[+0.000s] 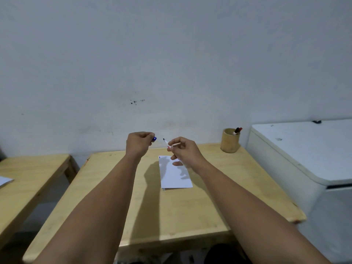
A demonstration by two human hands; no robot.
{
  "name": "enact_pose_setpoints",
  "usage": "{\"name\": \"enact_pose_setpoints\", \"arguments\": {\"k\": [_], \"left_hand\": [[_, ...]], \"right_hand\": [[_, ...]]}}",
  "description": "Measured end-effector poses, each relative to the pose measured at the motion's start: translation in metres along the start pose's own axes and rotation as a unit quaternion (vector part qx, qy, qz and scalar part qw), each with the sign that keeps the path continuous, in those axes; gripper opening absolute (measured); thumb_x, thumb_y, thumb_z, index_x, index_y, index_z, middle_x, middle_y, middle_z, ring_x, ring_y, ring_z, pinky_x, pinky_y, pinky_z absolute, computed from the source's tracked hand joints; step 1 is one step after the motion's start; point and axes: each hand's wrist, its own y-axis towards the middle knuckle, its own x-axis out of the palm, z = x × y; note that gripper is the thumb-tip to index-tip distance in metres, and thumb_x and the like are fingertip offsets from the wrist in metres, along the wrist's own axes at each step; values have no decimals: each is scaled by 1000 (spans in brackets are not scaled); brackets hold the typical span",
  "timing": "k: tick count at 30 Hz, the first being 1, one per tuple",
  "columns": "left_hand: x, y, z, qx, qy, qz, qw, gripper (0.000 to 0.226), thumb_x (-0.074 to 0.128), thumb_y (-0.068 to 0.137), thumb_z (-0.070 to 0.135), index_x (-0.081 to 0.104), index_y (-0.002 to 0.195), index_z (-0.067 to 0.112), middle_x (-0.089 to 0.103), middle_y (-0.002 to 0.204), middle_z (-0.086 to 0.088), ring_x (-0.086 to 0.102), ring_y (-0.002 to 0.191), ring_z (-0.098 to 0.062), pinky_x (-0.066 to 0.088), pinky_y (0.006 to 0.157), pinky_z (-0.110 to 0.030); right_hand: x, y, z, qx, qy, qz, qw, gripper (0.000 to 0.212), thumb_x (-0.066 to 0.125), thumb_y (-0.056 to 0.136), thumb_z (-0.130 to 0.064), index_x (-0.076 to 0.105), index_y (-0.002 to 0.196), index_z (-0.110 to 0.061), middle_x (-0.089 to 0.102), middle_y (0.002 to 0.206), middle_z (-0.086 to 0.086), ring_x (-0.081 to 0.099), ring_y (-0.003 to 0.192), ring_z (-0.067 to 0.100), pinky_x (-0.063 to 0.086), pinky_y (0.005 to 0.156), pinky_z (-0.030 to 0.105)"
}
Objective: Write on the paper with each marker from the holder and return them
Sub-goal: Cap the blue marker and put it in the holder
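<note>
My right hand [183, 152] holds an uncapped marker [166, 142] above the table, its dark tip pointing up and left. The marker's blue cap [154, 138] is pinched in my left hand [140, 142], a short gap away from the tip. Below both hands a white sheet of paper [174, 175] lies on the wooden table [219, 187], with a small blue mark at its far left corner. A round wooden holder [229, 141] stands at the table's far right corner with two markers [237, 130] in it, one black-capped and one red-capped.
A white chest-like appliance [304, 159] stands against the table's right side. A second wooden table [28, 178] sits to the left with a white sheet [4, 181] at its edge. A pale wall runs close behind both tables.
</note>
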Motion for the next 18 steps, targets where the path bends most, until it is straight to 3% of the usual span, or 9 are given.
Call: {"name": "enact_pose_setpoints", "arguments": {"k": [5, 10, 13, 18], "left_hand": [[8, -14, 16, 9, 7, -20, 1000, 21, 69, 90, 19, 76, 71, 21, 71, 64, 9, 62, 71, -18, 48, 71, -33], [20, -21, 23, 21, 24, -42, 999, 19, 69, 91, 21, 77, 74, 23, 73, 65, 10, 63, 75, -18, 50, 74, -34], [29, -22, 25, 36, 45, -54, 997, 18, 70, 92, 22, 76, 76, 24, 74, 76, 5, 65, 78, -19, 53, 81, -36], [53, -27, 24, 47, 77, -73, 993, 19, 69, 93, 21, 76, 75, 24, 75, 76, 3, 66, 77, -18, 57, 82, -40]], "right_hand": [[-9, -8, -3, -40, -69, 13, 997, 28, 71, 100, -10, 73, 128, -15, 75, 105, 5, 70, 65, 11, 59, 61, 23], [-17, -11, -5, -45, -93, 31, 994, 28, 71, 100, -10, 75, 127, -11, 71, 97, -7, 71, 68, 13, 55, 61, 23], [-22, -12, -5, -45, -97, 36, 994, 27, 71, 100, -11, 76, 126, -13, 71, 96, -7, 71, 70, 15, 55, 61, 24], [-32, -10, 0, -38, -88, 63, 993, 24, 73, 98, -10, 77, 121, -9, 72, 95, -4, 70, 67, 16, 54, 58, 23]]}}
